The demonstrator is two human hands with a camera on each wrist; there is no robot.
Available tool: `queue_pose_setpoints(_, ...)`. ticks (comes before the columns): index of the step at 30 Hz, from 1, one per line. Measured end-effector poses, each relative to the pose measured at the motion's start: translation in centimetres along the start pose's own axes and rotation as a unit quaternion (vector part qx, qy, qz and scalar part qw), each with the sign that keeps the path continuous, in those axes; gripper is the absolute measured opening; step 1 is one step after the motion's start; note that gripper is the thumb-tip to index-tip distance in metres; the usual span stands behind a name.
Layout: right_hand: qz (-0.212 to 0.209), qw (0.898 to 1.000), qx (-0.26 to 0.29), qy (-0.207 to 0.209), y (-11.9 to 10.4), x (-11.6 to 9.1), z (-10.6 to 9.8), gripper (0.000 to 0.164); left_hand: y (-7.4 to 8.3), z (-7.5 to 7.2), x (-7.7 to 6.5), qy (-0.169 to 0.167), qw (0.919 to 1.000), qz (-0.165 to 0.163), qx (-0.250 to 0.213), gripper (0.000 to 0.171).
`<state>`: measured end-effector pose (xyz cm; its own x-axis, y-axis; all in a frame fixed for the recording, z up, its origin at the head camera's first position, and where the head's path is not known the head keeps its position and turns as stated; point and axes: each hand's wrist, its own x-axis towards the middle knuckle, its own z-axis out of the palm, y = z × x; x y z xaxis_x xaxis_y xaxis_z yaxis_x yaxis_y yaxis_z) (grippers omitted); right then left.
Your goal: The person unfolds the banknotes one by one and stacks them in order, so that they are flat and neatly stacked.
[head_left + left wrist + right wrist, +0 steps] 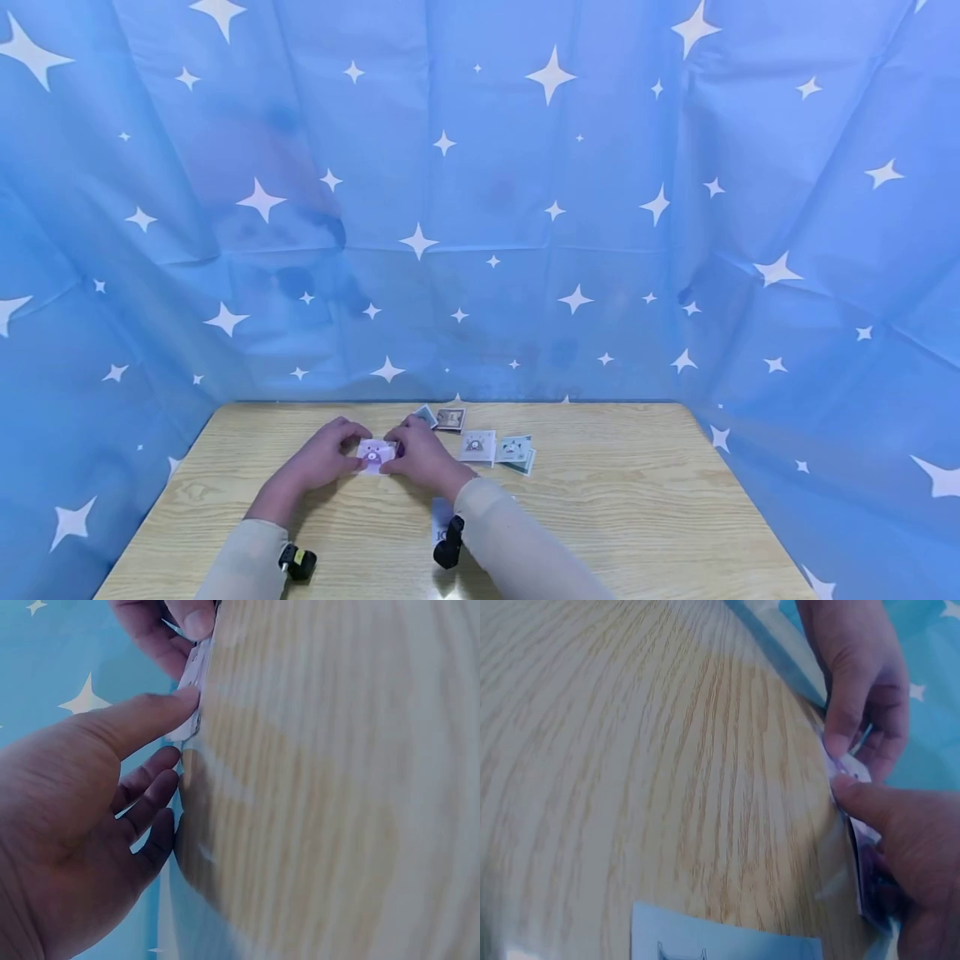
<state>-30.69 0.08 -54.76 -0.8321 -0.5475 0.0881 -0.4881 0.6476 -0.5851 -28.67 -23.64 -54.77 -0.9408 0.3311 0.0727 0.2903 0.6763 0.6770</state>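
Note:
Both hands meet over a pink card with a cartoon animal on it, left of the table's middle. My left hand has its thumb pressed on the card's left end, the other fingers curving along the far side. From the opposite end my right hand grips the card, its thumb on the face. Under the right palm, the right wrist view shows a darker purple piece lined up with the card, partly hidden by the fingers. In the left wrist view the card appears nearly edge-on, close to the tabletop.
Right of the hands lie a pale card and overlapping green cards. Behind the right hand are a brown card and a bluish one. A light blue card lies beneath the right wrist. A starry blue curtain surrounds the table.

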Motion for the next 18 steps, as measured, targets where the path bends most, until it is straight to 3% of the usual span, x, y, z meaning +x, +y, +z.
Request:
queue_pose_setpoints(8, 0.026, 0.999, 0.018, 0.007, -0.38, 0.05, 0.1, 0.047, -0.1, 0.57, 0.44, 0.011, 0.9987, -0.02, -0.045, 0.032)
queue_pose_setpoints(18, 0.002, 1.0, 0.01, 0.014, -0.83, 0.26, 0.1, 0.041, -0.57, 0.16, 0.2, 0.042, 0.9975, -0.005, -0.056, 0.027)
